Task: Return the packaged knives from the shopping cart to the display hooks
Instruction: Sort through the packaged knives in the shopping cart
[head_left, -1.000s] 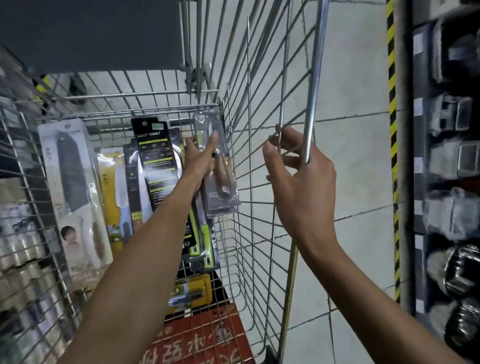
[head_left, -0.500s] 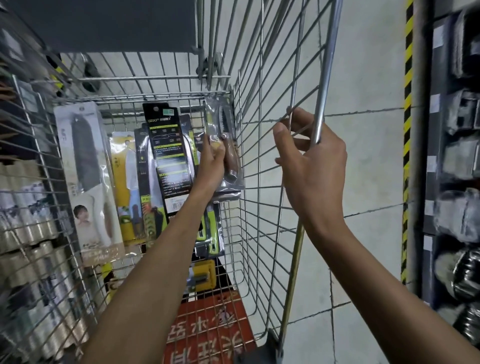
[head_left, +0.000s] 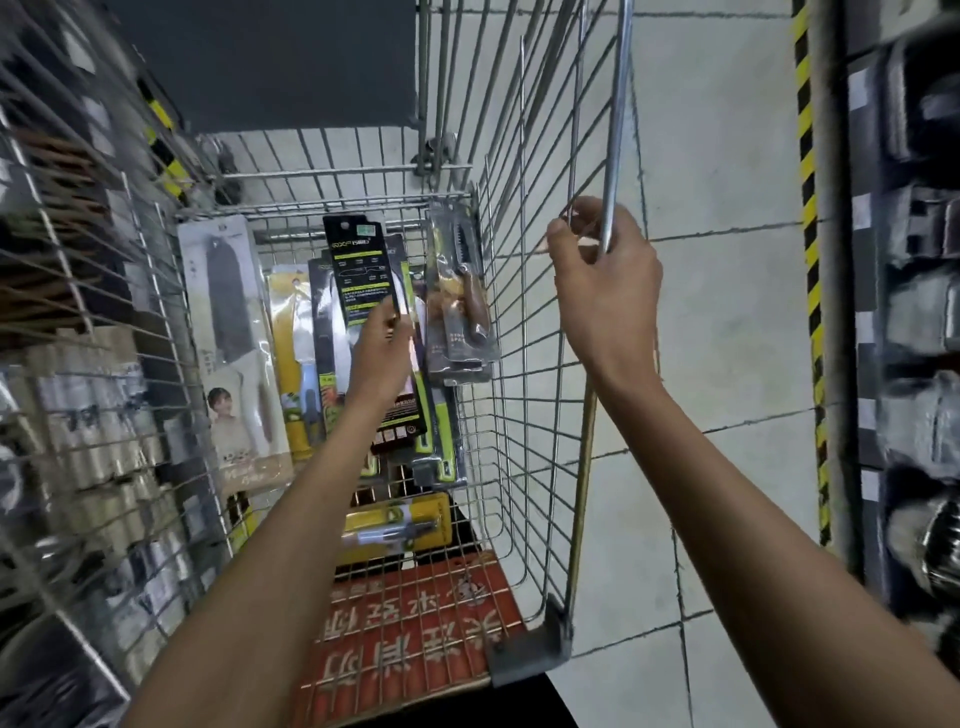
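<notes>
Pale tiled aisle floor, edged by black-and-yellow hazard tape at the foot of blurred shelving on the right; more shelves with wrapped rolls on the left. Between them, wire shopping cart, viewed from above, with a red sign of Chinese characters, upside down from here, on its bottom. Leaning upright against the far wall, side by side: white cleaver pack printed with a person's picture, yellow knife pack, black knife pack, brown-handled knife pack in clear plastic; one more, a flat yellow pack, lying on the cart bottom. Left hand deep in the cart, grip seemingly pinching the black knife pack at its lower right edge, long axis running up and away from the grip, hang hole at the far top. Right hand well apart, grip curled round the cart's right top rail. Probably a straight upward draw along that axis, left hand alone. Display hooks not in view. Legible on the black card: "RX", the rest too blurred to read.
</notes>
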